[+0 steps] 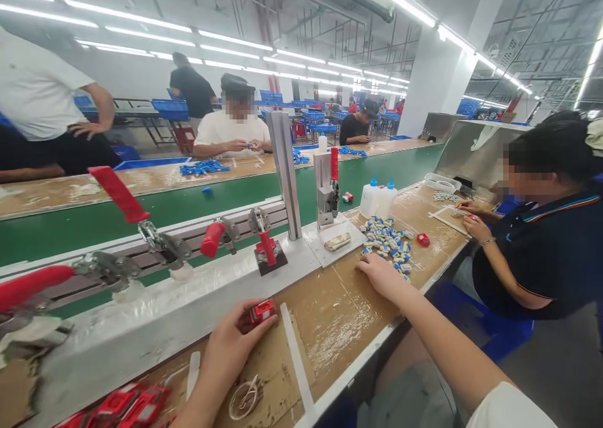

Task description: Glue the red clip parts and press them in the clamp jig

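Observation:
My left hand point(240, 330) is closed around a small red plastic case point(262, 312), holding it above the brown work surface between thumb and fingers. Palm down, my right hand point(379, 274) reaches to the near-left edge of a pile of small blue, white and yellow parts point(387, 236). Its fingers are slightly bent and look loose; nothing shows in them, though the undersides are hidden. Below my left hand is a small clear dish point(244, 400) with a thin white stick in it. More red cases point(127, 406) lie at the bottom left.
Red-handled toggle clamps point(155, 239) line a metal rail at left; another clamp stand point(327, 189) rises ahead. Two white bottles point(378, 198) stand behind the pile, with a red piece point(423, 239) beside it. A co-worker point(541, 227) sits at right. A green belt point(235, 198) runs beyond.

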`<state>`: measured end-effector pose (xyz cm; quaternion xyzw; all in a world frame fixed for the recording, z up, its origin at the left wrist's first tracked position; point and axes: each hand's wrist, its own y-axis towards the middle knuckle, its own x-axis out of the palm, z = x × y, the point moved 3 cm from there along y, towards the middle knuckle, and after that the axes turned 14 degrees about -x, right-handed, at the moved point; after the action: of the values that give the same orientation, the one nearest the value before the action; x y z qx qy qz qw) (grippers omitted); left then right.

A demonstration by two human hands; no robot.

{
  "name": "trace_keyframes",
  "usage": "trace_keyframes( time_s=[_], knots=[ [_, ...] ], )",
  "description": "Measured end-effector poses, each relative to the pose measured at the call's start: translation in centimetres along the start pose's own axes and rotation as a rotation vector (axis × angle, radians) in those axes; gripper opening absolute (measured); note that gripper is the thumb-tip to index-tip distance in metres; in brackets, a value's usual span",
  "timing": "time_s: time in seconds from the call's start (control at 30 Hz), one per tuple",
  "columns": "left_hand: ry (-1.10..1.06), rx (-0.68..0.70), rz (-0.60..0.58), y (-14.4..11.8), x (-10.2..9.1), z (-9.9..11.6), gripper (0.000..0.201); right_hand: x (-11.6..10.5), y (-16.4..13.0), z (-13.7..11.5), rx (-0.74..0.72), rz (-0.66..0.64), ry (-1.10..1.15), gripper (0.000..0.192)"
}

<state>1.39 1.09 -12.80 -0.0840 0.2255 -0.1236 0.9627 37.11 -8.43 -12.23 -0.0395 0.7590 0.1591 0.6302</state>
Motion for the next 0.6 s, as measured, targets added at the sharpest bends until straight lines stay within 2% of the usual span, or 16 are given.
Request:
trace_keyframes(
  time_s=[0.1, 0.2, 0.27, 0.33, 0.47, 0.6],
  knots=[
    [-0.121, -0.021, 0.034, -0.2, 0.1, 0.0, 0.067, 0.1, 0.8, -1.9, -0.07, 0.156, 0.341, 0.028],
    [-0.233, -0.023, -0.009, -0.6, 0.5, -0.1, 0.057, 0.6, 3.7, -4.5, -0.081, 0.304, 0.903, 0.037],
    [-0.307, 0.003, -0.017, -0.8, 0.4, -0.2, 0.05, 1.2, 6.4, -6.8, -0.1, 0.302, 1.266, 0.041],
    [-0.339, 0.041, -0.007, -1.0, 0.1, -0.2, 0.047, 1.7, 9.3, -9.2, -0.127, 0.255, 1.528, 0.042],
    [-0.311, 0.146, 0.071, -1.4, -0.5, -0.1, 0.052, 2.7, 13.3, -12.8, -0.13, 0.227, 1.726, 0.043],
    [-0.456, 0.125, 0.049, -1.4, -0.3, -0.4, 0.066, 4.3, 13.8, -13.6, -0.105, 0.237, 1.726, 0.049]
  ],
)
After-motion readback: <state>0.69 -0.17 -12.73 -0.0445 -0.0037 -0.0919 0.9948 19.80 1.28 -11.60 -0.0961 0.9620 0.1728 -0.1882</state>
